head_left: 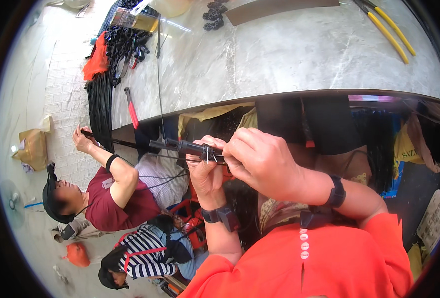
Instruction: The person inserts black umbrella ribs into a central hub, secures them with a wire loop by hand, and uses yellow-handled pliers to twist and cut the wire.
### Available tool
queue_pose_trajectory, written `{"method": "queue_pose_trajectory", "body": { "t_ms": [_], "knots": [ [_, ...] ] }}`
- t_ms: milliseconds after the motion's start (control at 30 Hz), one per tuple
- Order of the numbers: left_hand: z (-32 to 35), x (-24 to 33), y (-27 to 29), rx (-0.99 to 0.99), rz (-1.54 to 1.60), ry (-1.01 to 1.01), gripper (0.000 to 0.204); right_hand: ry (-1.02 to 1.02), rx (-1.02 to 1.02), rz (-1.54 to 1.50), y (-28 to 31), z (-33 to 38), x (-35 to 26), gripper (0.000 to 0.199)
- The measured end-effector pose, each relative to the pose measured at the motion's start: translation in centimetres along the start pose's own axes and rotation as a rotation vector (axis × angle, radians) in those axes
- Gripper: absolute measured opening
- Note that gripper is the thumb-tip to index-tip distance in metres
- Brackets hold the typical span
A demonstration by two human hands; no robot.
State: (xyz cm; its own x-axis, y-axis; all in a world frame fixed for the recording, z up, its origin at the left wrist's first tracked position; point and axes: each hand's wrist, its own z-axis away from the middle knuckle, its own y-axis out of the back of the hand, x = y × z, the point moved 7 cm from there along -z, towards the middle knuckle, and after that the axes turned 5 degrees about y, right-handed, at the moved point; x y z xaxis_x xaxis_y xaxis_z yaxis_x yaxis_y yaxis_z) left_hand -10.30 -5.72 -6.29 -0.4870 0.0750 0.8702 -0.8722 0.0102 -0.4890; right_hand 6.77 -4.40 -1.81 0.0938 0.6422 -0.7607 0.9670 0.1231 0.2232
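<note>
The left hand has its grip closed round a slim black tubular rod before the grey marbled bench, apparently steadying it while the right hand pinches its end.

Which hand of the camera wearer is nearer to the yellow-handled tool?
Right. In view, the right hand is below and left of the yellow-handled tool; the left hand is farther left.

Orange-red top w/ white btns; blk wrist straps, L+R; sleeves prob. short.
</note>
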Motion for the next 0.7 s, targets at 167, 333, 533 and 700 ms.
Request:
{"method": "queue_pose_trajectory", "body": {
  "t_ms": [167,333,533,700],
  "knots": [
    [0.06,-0.21,0.31,-0.021,-0.003,-0.005,0.034,0.046,0.043,-0.001,-0.11,0.25,-0.41,0.031],
    [0.0,-0.18,0.41,-0.089,0.027,-0.047,0.034,-0.001,0.06,-0.075,0.04,0.39,-0.49,0.03],
    [0.0,-0.16,0.35,-0.072,0.029,-0.033,0.037,0.026,-0.027,-0.006,0.04,-0.08,-0.49,0.025],
    [0.0,-0.17,-0.39,-0.068,0.029,-0.016,0.038,-0.014,-0.098,-0.039,0.17,-0.6,0.15,0.025]
  ]
}}
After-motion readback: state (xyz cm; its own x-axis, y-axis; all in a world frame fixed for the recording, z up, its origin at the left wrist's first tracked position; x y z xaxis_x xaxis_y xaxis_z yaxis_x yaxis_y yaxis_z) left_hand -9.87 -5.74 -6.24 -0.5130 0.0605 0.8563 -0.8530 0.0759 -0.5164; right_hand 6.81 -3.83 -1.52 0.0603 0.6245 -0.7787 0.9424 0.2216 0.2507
